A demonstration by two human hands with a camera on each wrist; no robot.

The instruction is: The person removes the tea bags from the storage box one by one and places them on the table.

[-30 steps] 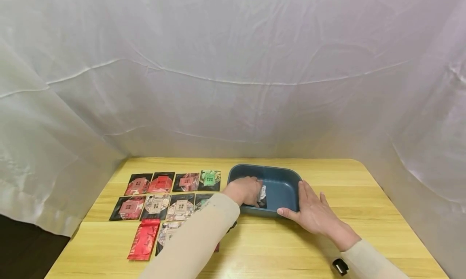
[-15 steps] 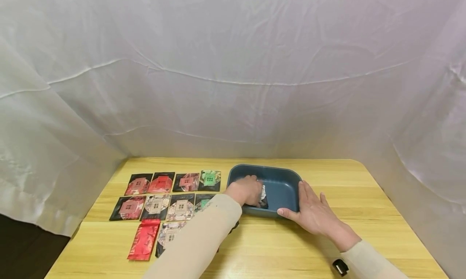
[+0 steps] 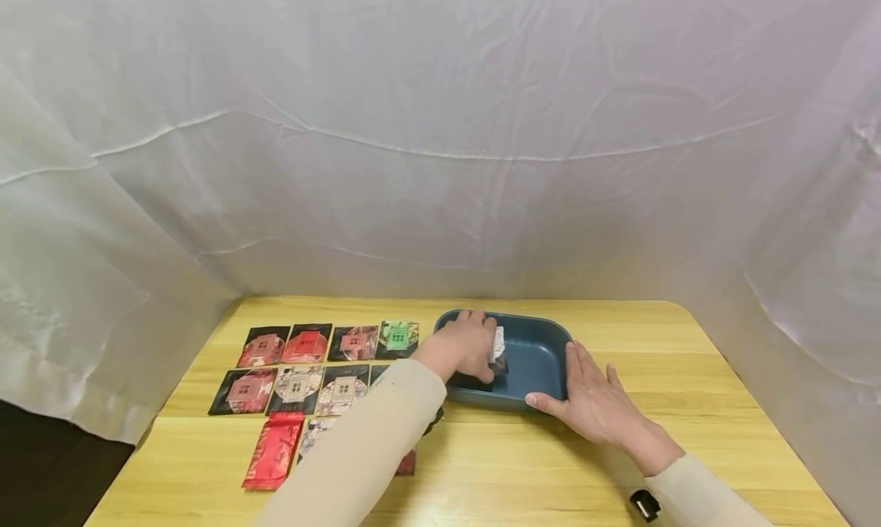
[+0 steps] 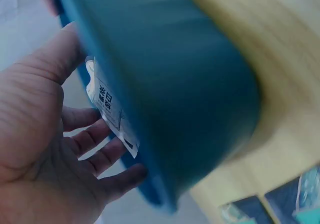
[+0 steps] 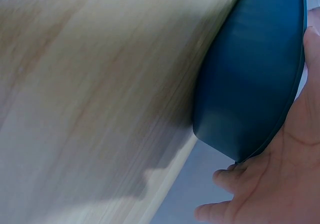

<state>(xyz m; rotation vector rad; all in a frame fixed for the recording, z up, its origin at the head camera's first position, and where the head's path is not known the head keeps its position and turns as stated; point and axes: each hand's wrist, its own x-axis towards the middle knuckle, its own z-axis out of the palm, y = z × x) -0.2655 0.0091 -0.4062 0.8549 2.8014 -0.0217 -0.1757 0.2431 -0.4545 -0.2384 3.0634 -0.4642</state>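
Observation:
A dark blue rectangular bin (image 3: 540,362) stands on the wooden table. Reaching into its left part, my left hand (image 3: 464,347) holds a dark sachet with a white label (image 3: 499,347). The left wrist view shows the thumb and bent fingers of this hand (image 4: 45,139) about the sachet (image 4: 110,101), partly behind the bin's rim. My right hand (image 3: 599,401) rests against the bin's right end, fingers straight along the outside and thumb at the near edge. In the right wrist view, the palm (image 5: 285,169) lies near the bin's corner.
Left of the bin, flat sachets lie in rows, among them a green-labelled one (image 3: 398,339) and a red-labelled one (image 3: 305,345). A plain red packet (image 3: 274,450) lies nearest the front. My left sleeve (image 3: 365,443) covers some. A small black object (image 3: 645,504) sits beside my right wrist.
My left hand has risen and moved toward the far side of the bin, and the sachet has moved with it. The right hand stays at the bin's right end.

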